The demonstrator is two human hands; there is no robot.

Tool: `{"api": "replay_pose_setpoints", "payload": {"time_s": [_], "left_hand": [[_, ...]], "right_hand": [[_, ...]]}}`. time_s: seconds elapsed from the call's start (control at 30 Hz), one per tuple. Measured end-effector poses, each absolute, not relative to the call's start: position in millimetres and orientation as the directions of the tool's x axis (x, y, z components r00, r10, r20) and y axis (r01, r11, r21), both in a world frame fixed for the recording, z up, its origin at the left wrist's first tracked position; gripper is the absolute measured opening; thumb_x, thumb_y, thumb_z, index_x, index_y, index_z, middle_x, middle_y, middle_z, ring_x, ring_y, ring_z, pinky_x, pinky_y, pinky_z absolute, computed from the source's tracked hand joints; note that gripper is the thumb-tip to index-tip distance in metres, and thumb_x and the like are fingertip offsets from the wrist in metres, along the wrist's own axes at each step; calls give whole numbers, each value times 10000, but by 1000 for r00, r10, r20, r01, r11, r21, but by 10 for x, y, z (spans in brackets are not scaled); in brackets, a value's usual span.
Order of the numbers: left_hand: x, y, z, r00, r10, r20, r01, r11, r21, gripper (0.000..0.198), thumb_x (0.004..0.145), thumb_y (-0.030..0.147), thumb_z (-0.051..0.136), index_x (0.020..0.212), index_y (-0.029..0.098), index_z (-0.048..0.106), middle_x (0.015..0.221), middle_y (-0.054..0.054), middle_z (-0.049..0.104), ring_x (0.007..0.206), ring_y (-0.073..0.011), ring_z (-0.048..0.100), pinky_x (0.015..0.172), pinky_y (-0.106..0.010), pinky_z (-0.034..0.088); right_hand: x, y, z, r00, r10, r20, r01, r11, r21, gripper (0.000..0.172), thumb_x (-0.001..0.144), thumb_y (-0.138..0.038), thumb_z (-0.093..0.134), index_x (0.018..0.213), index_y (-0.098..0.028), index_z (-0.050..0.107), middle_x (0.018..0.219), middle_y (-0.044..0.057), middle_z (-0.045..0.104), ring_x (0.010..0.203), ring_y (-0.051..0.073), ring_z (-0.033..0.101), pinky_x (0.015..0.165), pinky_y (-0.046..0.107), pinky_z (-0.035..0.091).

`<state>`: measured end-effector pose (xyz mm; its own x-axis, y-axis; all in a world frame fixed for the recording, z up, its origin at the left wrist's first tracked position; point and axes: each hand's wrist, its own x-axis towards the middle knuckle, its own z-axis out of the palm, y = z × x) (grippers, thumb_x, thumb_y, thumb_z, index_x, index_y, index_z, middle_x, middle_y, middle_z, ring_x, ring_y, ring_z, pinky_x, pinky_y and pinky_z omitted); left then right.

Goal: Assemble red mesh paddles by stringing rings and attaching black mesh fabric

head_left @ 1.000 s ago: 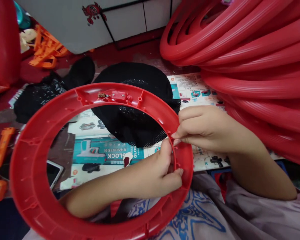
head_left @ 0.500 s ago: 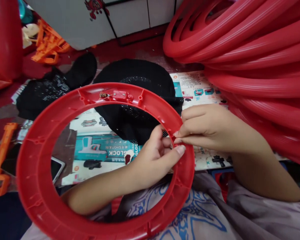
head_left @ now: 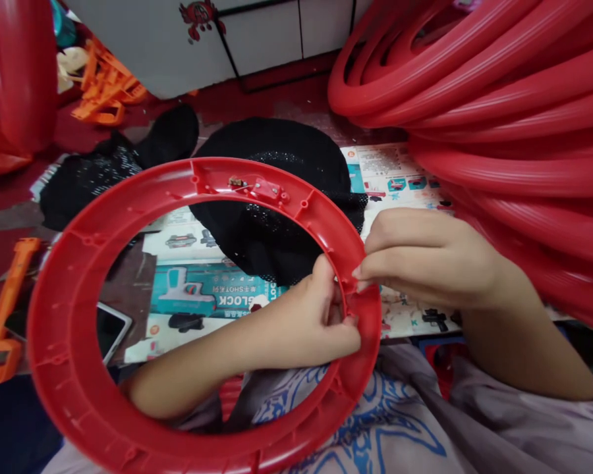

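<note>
A large red plastic ring [head_left: 56,316] is tilted above my lap, with its hollow, ribbed side facing me. In its far channel sits a small red module [head_left: 265,189] with a thin wire and a tiny brown piece beside it. My left hand [head_left: 321,319] reaches through the ring's opening and grips the inner edge on the right side. Opposite it, my right hand [head_left: 415,260] comes over the outer rim, its fingers pinched together inside the channel. Whatever lies between those fingertips is hidden.
Black mesh fabric [head_left: 271,141] lies behind the ring on printed cardboard [head_left: 182,296]. Stacked red tubes [head_left: 454,99] fill the right. Orange plastic parts [head_left: 106,85] lie at the far left, and an orange frame [head_left: 7,309] nearer. A phone [head_left: 112,329] shows through the ring.
The ring has turned slightly clockwise, carrying the module to the right. My left thumb has come lower and curled in; my right fingertips have shifted slightly right and down.
</note>
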<state>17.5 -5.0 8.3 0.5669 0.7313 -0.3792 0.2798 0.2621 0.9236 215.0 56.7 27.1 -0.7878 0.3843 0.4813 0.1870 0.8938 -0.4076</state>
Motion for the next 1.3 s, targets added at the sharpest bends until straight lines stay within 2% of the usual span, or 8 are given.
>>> {"api": "replay_pose_setpoints", "payload": {"time_s": [0.1, 0.27, 0.43, 0.57, 0.7, 0.87, 1.1, 1.3], "left_hand": [[164, -45, 94, 653, 645, -397, 326, 235, 916, 449, 761, 174, 587, 1125, 207, 326, 821, 26, 491, 691, -131, 519, 577, -261, 464], [160, -59, 128, 662, 621, -421, 326, 267, 907, 534, 793, 206, 596, 1229, 201, 288, 872, -2, 509, 756, -154, 541, 657, -308, 508], [249, -59, 140, 619, 702, -353, -35, 473, 880, 448, 806, 240, 655, 1162, 221, 384, 1007, -27, 540, 895, -150, 588, 758, -274, 525], [305, -49, 79, 472, 805, -359, -222, 503, 836, 404, 831, 213, 649, 1137, 236, 386, 908, 27, 577, 735, -83, 587, 661, -199, 497], [267, -59, -7, 400, 872, -283, -144, 365, 920, 296, 888, 206, 589, 1098, 242, 383, 918, 36, 560, 764, -82, 575, 684, -207, 489], [162, -17, -30, 391, 881, -264, 129, 232, 964, 264, 892, 179, 518, 1109, 207, 371, 1043, -18, 526, 943, -148, 547, 768, -275, 485], [61, 91, 162, 682, 605, -411, 319, 260, 911, 388, 868, 257, 522, 1202, 190, 336, 1162, -66, 526, 1076, -227, 544, 908, -377, 473], [102, 57, 226, 740, 575, -350, 411, 26, 911, 350, 837, 160, 497, 1139, 196, 323, 1111, -59, 556, 984, -201, 575, 837, -336, 506]], "right_hand": [[2099, 546, 244, -788, 363, 497, 168, 903, -395, 202, 931, -110, 487, 824, -134, 657, 783, 33, 629, 743, 123, 537, 673, 262, 459], [2079, 574, 198, -756, 375, 537, 154, 899, -411, 180, 916, -100, 515, 809, -121, 658, 766, 31, 618, 716, 124, 513, 648, 268, 452], [2111, 591, 222, -785, 415, 461, 247, 891, -382, 223, 938, -165, 510, 773, -150, 660, 755, 25, 610, 712, 125, 516, 629, 253, 428], [2108, 548, 254, -816, 428, 389, 372, 904, -212, 294, 956, -196, 467, 737, -170, 663, 705, 17, 599, 642, 120, 502, 561, 255, 336], [2113, 511, 256, -766, 494, 411, 514, 855, -71, 329, 976, -293, 470, 727, -184, 656, 636, -1, 573, 552, 102, 461, 519, 278, 221], [2114, 492, 258, -786, 513, 345, 526, 848, -61, 213, 939, -209, 515, 819, -154, 682, 657, 5, 619, 568, 120, 510, 533, 276, 247], [2126, 410, 358, -806, 525, 271, 471, 848, -242, 238, 943, -182, 457, 828, -145, 662, 705, 17, 565, 598, 127, 456, 553, 262, 279], [2165, 471, 336, -832, 463, 306, 338, 860, -383, 226, 943, -182, 480, 838, -153, 678, 804, 33, 618, 711, 133, 524, 626, 255, 379]]}}
